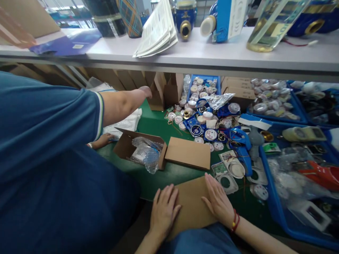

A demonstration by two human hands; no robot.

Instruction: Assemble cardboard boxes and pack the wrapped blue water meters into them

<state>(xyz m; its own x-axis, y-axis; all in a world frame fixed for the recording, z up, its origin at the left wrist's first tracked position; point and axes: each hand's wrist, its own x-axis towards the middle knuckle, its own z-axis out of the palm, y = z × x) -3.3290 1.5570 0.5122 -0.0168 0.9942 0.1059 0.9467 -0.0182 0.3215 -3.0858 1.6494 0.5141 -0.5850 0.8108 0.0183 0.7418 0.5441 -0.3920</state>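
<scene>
Brown cardboard point(192, 208): lies near, in front of the body, under both hands; cannot tell whether resting on the table edge, the lap or both.
Left hand point(164, 210): presses palm down on the left part of the cardboard, fingers extended and slightly parted, grip wide.
Right hand point(218, 201): lies flat along the right edge, fingers straight, thumb spread to the left, grip wide; wears a red bracelet point(235, 220) at the wrist.
Closed box point(188, 153): sits on the green table point(155, 123), just beyond the cardboard.
Open box point(124, 144): stands just left of the closed box, holding a bubble-wrapped item point(149, 151).
Co-worker's sleeve point(53, 109): fills the left, above an arm point(119, 106) reaching toward upright boxes point(165, 93).
Parts heap point(209, 123): spreads far and right of the closed box.
Blue tray point(274, 208): stands at right, loaded with plastic-wrapped pieces.
Shelf point(212, 58): spans the far side, bearing papers point(157, 31).
</scene>
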